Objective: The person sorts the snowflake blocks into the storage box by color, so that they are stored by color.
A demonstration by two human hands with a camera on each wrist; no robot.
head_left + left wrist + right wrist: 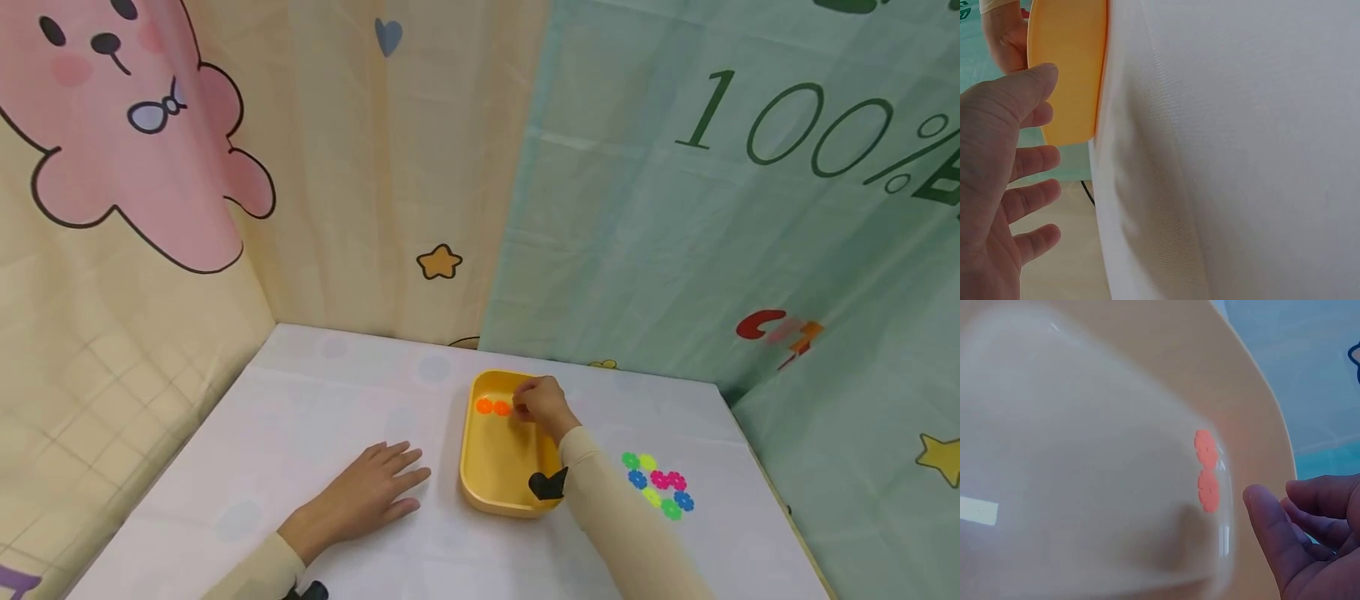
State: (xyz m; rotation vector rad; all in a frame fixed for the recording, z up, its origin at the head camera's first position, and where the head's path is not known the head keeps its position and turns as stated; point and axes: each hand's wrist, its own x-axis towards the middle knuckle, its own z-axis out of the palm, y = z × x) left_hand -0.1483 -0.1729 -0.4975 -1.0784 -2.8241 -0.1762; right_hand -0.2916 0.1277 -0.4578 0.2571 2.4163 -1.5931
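Inside the yellow plastic tray, two orange flower-shaped discs lie edge to edge along the far end. Over that end, beside the discs, is my right hand. The right wrist view shows the right hand with thumb and index fingertips a little apart and nothing visible between them. My left hand is left of the tray, palm down and fingers spread, holding nothing. In the left wrist view, the left hand's thumb overlaps the tray's side.
Right of the tray, several green, yellow, blue and pink flower-shaped discs lie grouped on the white tabletop. Printed curtains hang behind the table and at both sides.
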